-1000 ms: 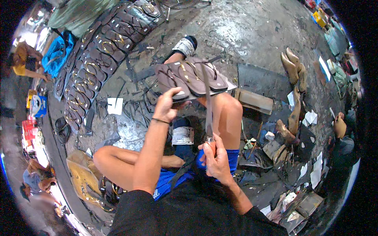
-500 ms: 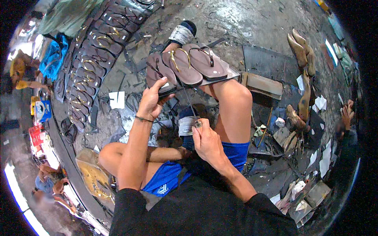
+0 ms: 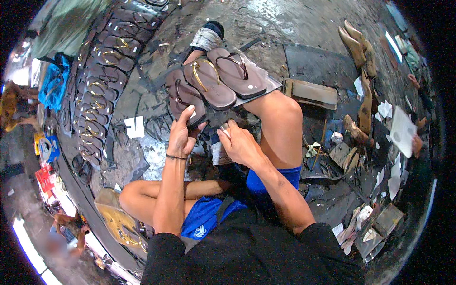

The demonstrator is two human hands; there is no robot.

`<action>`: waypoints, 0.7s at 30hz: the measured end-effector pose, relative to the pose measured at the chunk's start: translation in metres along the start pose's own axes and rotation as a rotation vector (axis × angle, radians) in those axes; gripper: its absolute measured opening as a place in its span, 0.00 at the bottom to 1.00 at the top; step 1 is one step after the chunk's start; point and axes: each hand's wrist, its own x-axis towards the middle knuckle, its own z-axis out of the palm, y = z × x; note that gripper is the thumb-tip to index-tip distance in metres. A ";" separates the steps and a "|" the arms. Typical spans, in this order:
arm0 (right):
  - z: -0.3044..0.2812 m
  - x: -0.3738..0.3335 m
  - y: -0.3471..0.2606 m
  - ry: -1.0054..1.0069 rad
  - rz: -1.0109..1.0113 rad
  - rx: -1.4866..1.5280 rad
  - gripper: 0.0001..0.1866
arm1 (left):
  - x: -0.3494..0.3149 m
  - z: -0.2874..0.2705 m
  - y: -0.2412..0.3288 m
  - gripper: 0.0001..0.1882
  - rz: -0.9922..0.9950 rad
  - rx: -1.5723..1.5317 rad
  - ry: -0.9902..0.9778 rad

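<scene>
My left hand (image 3: 182, 135) grips the heel end of a brown flip-flop (image 3: 193, 100) with a dark strap, thumb on top and fingers underneath. Beside it, a brown flip-flop with a gold strap (image 3: 222, 96) and another with a dark strap (image 3: 254, 84) lie on a flat board (image 3: 274, 85) by my raised knee. Just below the heels, my right hand (image 3: 244, 147) is closed around a thin awl-like tool (image 3: 224, 131). Only a small pale part of this tool shows near the thumb; its shaft is hidden or too fine to make out.
Rows of brown flip-flops (image 3: 102, 90) lie on the floor at the left, near a blue plastic bag (image 3: 56, 83). To the right are a wooden block (image 3: 311, 94), worn foot-shaped lasts (image 3: 351, 45) and scattered scraps. Another person's hand holds a pale sheet (image 3: 402, 133) at the far right.
My right hand has moved up and toward the left flip-flop's heel, turning so that the tool's long shaft no longer shows. My left hand still holds the same flip-flop.
</scene>
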 end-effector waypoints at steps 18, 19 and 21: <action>0.028 0.124 0.046 -0.606 0.240 -0.433 0.36 | 0.014 -0.006 -0.026 0.12 -0.106 -0.320 -0.104; 0.035 0.127 0.047 -0.566 0.168 -0.473 0.34 | 0.015 -0.008 -0.026 0.13 -0.124 -0.357 -0.145; 0.085 0.129 0.085 -0.240 0.036 0.041 0.27 | 0.014 0.002 -0.024 0.13 -0.136 -0.378 -0.186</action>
